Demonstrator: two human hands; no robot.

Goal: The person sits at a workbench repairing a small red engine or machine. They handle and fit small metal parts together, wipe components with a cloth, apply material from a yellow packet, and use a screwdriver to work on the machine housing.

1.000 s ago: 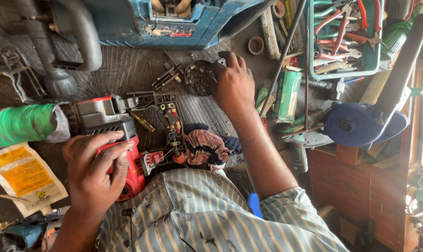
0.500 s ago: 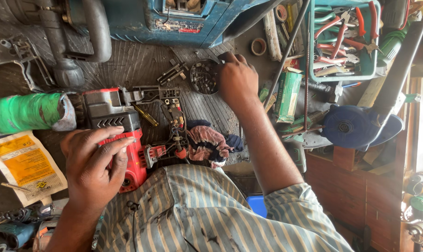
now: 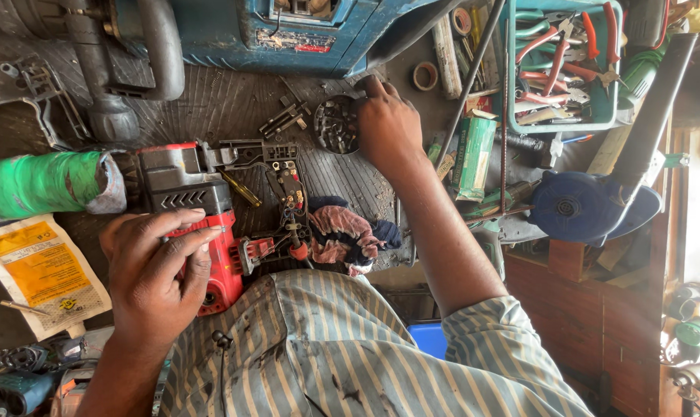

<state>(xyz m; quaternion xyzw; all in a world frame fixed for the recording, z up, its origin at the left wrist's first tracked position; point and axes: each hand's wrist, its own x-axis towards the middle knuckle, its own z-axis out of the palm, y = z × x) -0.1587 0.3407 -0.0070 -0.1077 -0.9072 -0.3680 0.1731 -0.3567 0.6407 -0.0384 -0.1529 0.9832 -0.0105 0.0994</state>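
The red power tool (image 3: 211,232) is taken as the reference point; it lies on the ribbed dark mat (image 3: 211,108) with its housing opened and wiring exposed on the side toward the patterned rag (image 3: 346,235).

The left hand (image 3: 161,270) is laid flat over the red housing, fingers extended and slightly spread, pressing down on it rather than wrapped around it. A green taped cylinder (image 3: 45,185) is joined to the black front section of the tool, on the side away from the rag. A yellow packet (image 3: 41,270) lies below that cylinder, beside the left wrist.

The right hand (image 3: 388,127) is placed well apart from the red power tool, beyond the exposed switch assembly (image 3: 288,185). Its fingers are curled down at the edge of a small round dish of screws (image 3: 336,123); whether a part is pinched between the fingertips cannot be told. A blue tool case (image 3: 303,35) stands just past the dish, and a teal tray of pliers (image 3: 562,66) is set farther out on the same side.

Compared with the earlier frame, the right hand is seen at the same dish, with the fingers now lowered onto its rim. The left hand remains on the red housing in an unchanged pose. The tool itself is not displaced on the mat.
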